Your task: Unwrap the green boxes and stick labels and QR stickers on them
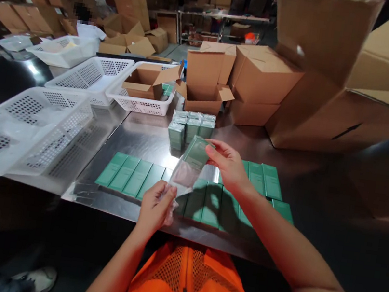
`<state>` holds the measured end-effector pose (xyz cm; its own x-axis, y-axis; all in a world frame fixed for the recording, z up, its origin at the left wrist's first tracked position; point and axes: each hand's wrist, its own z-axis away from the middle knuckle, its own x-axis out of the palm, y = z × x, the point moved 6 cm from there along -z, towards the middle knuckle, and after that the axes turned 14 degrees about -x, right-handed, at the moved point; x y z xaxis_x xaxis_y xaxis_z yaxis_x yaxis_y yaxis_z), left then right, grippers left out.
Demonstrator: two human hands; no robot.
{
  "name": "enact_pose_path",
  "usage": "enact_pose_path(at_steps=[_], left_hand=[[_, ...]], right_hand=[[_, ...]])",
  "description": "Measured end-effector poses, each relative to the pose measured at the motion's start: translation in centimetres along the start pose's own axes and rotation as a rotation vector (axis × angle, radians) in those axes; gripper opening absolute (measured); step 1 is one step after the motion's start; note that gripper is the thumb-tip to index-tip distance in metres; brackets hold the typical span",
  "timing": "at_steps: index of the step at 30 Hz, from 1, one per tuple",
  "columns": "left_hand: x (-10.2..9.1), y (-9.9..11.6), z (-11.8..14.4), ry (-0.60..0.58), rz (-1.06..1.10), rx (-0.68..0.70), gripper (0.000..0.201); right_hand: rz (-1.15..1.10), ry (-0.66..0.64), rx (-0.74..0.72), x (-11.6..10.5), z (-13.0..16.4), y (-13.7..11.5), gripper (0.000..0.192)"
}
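Note:
My right hand (226, 163) pinches the upper end of a green box (196, 155), held tilted above the metal table. The box's lower part sits inside a clear plastic bag (183, 176). My left hand (157, 205) is closed on the bag's lower end, where the plastic bunches up. Beneath and beside my hands, flat green boxes (127, 174) lie in a row along the table's front edge, with more green boxes (257, 177) on the right. Behind the held box stand several wrapped green boxes (193, 125) in a cluster.
White perforated baskets (55, 101) stand on the left. One basket (142, 105) holds an open carton (143, 82). Another open carton (203, 99) stands behind the wrapped boxes. Large cartons (263, 78) stack up on the right. A person in white (89, 30) is at the far left.

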<state>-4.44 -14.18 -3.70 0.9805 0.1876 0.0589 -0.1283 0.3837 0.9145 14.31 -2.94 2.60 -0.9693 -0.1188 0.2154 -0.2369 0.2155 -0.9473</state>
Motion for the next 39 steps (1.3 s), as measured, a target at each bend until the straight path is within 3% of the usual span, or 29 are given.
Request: enact_pose_path(at_steps=[3,5,9,12,15,19,24,27,30,33,36,39], left_hand=[[-1.0,1.6,2.1,0.098,-0.172,0.283,0.039],[-1.9,1.5,3.5,0.082,-0.125,0.340,0.038],[-3.0,-0.1,4.9,-0.081,0.139,0.239,0.034],[-3.2,-0.5,5.2,-0.142,0.215,0.214,0.034],[-3.1,-0.8,5.2,-0.122,0.222,0.121,0.036],[-2.9,-1.4,5.5,-0.006,0.132,-0.048,0.039],[-4.6,0.1,5.5,0.238,-0.108,0.172,0.026],[-5.1,0.6,5.0,0.204,-0.184,0.267,0.022],[-5.0,-0.4,4.5,0.102,-0.136,0.118,0.031],[-4.5,-1.7,4.6,0.086,-0.096,-0.074,0.023],[-3.5,-1.1,4.8,0.063,-0.154,0.016,0.027],[-2.5,-0.2,5.0,0.038,-0.234,0.137,0.042]], right_hand=[[0.076,0.022,0.046,-1.8,-1.9,1.2,0.046],[0.167,0.022,0.094,-3.5,-3.4,2.3,0.043],[0.331,-0.008,0.124,-6.2,-5.5,4.6,0.038],[0.498,-0.062,0.115,-7.2,-6.1,5.8,0.035],[0.691,-0.162,0.078,-7.6,-6.4,6.3,0.028],[0.980,-0.265,0.015,-7.9,-6.3,6.1,0.025],[1.244,-0.389,0.041,-8.1,-6.0,6.9,0.019],[1.323,-0.459,0.048,-8.0,-5.7,7.3,0.020],[1.393,-0.449,-0.018,-6.9,-5.2,6.0,0.019],[1.416,-0.390,-0.193,-4.0,-4.7,3.3,0.032],[1.382,-0.394,-0.513,0.8,-4.4,0.6,0.038],[1.367,-0.500,-0.728,5.5,-4.8,0.4,0.052]])
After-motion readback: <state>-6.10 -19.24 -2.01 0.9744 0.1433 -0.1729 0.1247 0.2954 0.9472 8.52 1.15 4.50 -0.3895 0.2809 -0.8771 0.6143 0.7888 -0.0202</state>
